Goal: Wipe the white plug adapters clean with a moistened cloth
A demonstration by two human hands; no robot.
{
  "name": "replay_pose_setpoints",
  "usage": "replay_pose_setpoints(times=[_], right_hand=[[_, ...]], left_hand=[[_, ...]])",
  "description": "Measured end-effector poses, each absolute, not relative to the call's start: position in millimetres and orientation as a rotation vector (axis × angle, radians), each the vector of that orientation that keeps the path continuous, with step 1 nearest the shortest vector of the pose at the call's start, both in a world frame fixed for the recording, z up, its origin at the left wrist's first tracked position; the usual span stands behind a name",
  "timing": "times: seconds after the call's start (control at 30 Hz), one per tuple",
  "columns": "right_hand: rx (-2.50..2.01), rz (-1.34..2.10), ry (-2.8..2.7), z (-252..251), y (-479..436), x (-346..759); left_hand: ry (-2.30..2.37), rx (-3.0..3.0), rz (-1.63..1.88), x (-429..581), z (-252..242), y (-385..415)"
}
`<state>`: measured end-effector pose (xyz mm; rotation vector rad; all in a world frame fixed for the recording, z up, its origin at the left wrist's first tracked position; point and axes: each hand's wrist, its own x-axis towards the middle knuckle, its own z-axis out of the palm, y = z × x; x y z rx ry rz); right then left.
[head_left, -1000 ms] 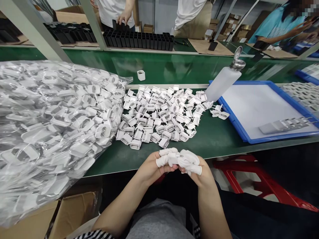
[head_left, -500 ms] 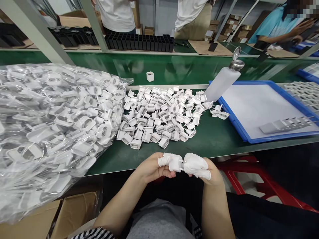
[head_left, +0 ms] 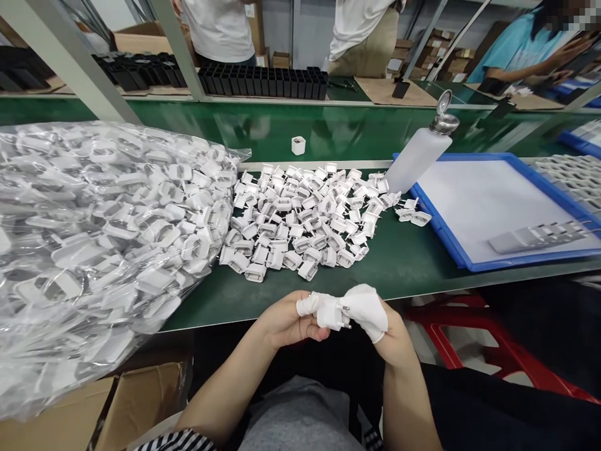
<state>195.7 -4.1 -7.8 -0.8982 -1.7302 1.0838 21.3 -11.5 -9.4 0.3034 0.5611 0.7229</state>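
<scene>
Low in the middle of the frame, a small white plug adapter [head_left: 332, 313] with metal pins is pinched between both hands just below the table edge. The left hand [head_left: 288, 321] curls closed around its left end, white cots on the fingertips [head_left: 304, 305]. The right hand [head_left: 375, 313], fingers wrapped in white cloth, grasps the pin side. Above them on the green mat [head_left: 399, 263] lies a loose pile of adapters [head_left: 305, 216], glossy moulded plastic. At the left, a clear crinkled plastic bag [head_left: 94, 238] bulges with more. At right, a blue-rimmed tray [head_left: 439, 228] holds a white sheet and a metal strip [head_left: 539, 237]; a frosted bottle [head_left: 417, 156] leans at its corner.
</scene>
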Motion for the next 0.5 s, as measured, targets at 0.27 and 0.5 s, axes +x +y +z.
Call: replay_pose_setpoints(times=[0.27, 0.5], right_hand=[[-0.898, 0.861, -1.740, -18, -19, 188], [-0.943, 0.727, -1.666, -17, -19, 177]], left_hand=[[0.552, 0.214, 0.738, 26, 1, -13], [0.567, 0.217, 0.848, 29, 2, -19]])
